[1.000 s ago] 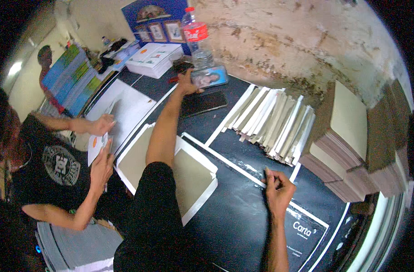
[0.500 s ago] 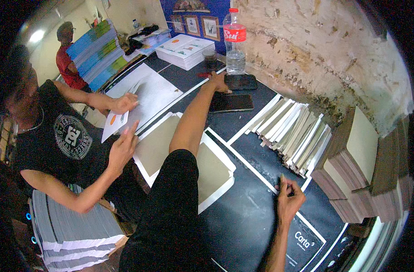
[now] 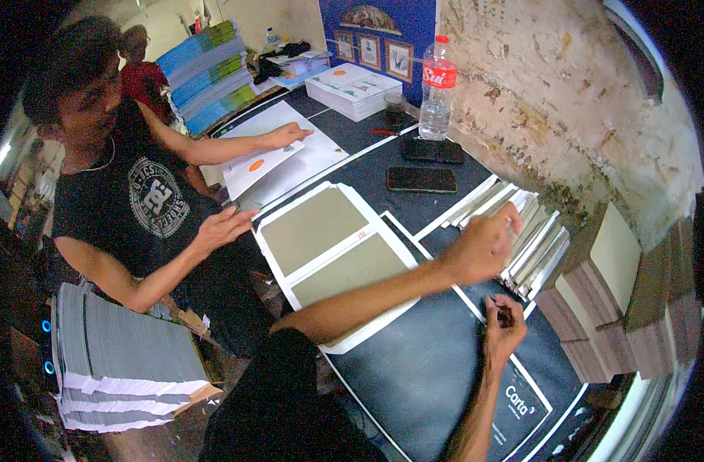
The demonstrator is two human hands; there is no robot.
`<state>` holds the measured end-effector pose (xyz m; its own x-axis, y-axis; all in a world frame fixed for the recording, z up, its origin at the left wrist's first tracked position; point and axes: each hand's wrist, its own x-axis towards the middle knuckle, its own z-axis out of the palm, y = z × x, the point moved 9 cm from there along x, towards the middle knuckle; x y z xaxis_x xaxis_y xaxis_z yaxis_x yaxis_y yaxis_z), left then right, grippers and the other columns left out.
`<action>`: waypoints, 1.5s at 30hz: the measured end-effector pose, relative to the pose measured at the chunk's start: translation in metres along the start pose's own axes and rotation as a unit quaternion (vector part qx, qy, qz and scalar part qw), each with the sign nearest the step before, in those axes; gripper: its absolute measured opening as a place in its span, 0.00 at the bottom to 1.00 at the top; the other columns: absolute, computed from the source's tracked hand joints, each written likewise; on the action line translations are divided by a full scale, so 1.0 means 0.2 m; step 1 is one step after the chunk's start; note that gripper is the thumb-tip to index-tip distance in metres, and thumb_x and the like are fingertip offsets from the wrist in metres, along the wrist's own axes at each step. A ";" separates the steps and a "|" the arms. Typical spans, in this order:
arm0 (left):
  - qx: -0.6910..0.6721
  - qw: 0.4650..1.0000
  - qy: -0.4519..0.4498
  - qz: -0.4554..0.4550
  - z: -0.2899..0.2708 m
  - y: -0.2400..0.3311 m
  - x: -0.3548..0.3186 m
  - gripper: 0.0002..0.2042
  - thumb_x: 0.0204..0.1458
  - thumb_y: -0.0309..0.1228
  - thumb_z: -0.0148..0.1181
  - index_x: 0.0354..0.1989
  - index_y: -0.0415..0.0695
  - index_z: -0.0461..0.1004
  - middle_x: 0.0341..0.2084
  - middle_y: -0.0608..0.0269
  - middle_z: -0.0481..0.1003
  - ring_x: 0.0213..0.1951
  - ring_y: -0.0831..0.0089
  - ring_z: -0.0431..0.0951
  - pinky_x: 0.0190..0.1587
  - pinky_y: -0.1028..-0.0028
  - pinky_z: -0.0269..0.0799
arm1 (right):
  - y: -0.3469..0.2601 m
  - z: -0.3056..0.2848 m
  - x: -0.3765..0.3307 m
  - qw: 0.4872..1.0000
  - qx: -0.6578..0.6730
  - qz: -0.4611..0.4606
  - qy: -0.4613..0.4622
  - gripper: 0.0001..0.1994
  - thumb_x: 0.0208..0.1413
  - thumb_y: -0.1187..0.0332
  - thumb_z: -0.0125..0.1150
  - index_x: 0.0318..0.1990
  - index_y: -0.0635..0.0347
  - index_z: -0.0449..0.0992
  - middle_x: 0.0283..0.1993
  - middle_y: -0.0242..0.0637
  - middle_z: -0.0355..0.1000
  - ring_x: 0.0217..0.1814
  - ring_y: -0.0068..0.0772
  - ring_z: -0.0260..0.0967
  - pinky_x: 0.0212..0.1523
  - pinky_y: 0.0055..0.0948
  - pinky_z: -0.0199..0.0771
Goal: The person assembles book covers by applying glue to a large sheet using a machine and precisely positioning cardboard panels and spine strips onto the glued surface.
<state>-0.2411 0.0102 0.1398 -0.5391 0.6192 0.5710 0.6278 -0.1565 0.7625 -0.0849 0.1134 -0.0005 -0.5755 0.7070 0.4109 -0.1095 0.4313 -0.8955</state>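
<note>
My left hand (image 3: 483,245), smeared by motion, hangs over the near-left side of a row of narrow white and grey-brown strips (image 3: 548,250); whether it holds anything does not show. Just below it, my right hand (image 3: 506,327) is above the black tabletop (image 3: 414,377) with its fingers curled in toward the thumb; what they hold, if anything, cannot be made out. Left of my hands lies a white sheet with folded-in edges and two grey-brown board panels (image 3: 310,231), partly covered by my left forearm. A small red mark shows near its middle strip.
A co-worker (image 3: 148,185) at the left handles a printed sheet (image 3: 252,171). Two phones (image 3: 421,179), a water bottle (image 3: 438,96) and a stack of printed sheets (image 3: 356,92) are at the back. Stacked boards (image 3: 598,285) stand right, and paper stacks (image 3: 121,354) lower left.
My left hand has swung from beside the phones, right and nearer, to the strips. My right hand has shifted slightly, its fingers more rounded. The co-worker's far hand has moved right with the sheet.
</note>
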 end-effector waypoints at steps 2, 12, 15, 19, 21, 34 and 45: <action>-0.137 0.989 -0.005 0.051 0.16 0.39 -0.03 0.10 0.49 0.20 0.56 0.40 0.42 0.70 0.23 0.61 0.69 0.23 0.72 0.72 0.26 0.68 0.65 | 0.19 -0.18 0.06 0.988 -0.025 -0.061 0.139 0.08 0.55 0.72 0.70 0.41 0.62 0.80 0.41 0.32 0.76 0.38 0.20 0.72 0.42 0.25 0.74; -0.200 0.963 0.179 0.021 0.59 0.25 -0.25 0.12 0.52 0.26 0.61 0.44 0.40 0.69 0.37 0.54 0.71 0.41 0.60 0.74 0.46 0.65 0.70 | 0.22 -0.20 0.06 0.981 0.115 0.155 0.026 0.14 0.62 0.59 0.64 0.43 0.63 0.83 0.38 0.37 0.80 0.36 0.27 0.76 0.38 0.23 0.73; -0.127 0.973 0.193 -0.012 0.62 -0.09 -0.38 0.14 0.54 0.30 0.62 0.46 0.41 0.69 0.37 0.56 0.74 0.42 0.62 0.76 0.47 0.66 0.72 | 0.34 -0.21 0.07 0.971 0.216 0.103 0.028 0.17 0.64 0.57 0.61 0.44 0.63 0.83 0.38 0.37 0.80 0.35 0.28 0.75 0.38 0.25 0.74; -0.153 0.975 0.158 -0.034 0.61 -0.20 -0.41 0.13 0.54 0.28 0.61 0.45 0.39 0.68 0.37 0.52 0.73 0.40 0.59 0.75 0.46 0.65 0.71 | 0.20 -0.17 0.03 0.998 0.006 0.033 0.048 0.14 0.66 0.64 0.58 0.41 0.69 0.83 0.35 0.32 0.79 0.37 0.22 0.74 0.38 0.23 0.72; -0.149 0.978 0.145 -0.034 0.62 -0.20 -0.40 0.11 0.57 0.31 0.61 0.43 0.39 0.69 0.32 0.54 0.75 0.34 0.61 0.78 0.40 0.65 0.73 | 0.11 -0.17 0.03 0.997 -0.015 -0.038 0.062 0.14 0.65 0.64 0.59 0.41 0.70 0.83 0.36 0.34 0.80 0.37 0.22 0.74 0.40 0.23 0.73; -0.402 0.902 0.086 -0.133 0.77 -0.25 -0.39 0.12 0.62 0.37 0.59 0.41 0.38 0.75 0.32 0.62 0.78 0.37 0.75 0.80 0.41 0.73 0.76 | 0.03 -0.26 -0.03 0.982 -0.060 -0.006 0.181 0.18 0.62 0.63 0.62 0.22 0.64 0.75 0.23 0.29 0.72 0.26 0.19 0.63 0.29 0.25 0.64; -0.411 0.898 -0.014 -0.154 0.72 -0.36 -0.38 0.14 0.56 0.31 0.67 0.45 0.33 0.80 0.38 0.57 0.82 0.39 0.76 0.80 0.45 0.75 0.77 | 0.15 -0.25 -0.01 0.988 -0.039 0.022 0.145 0.26 0.66 0.56 0.58 0.18 0.64 0.73 0.16 0.27 0.66 0.18 0.15 0.58 0.19 0.21 0.55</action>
<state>-0.1645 0.0845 -0.0025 -0.5941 0.7479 0.2961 -0.1820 -0.4835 0.8562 -0.0461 0.1523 -0.0192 -0.3210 0.8524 0.4128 -0.0207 0.4295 -0.9028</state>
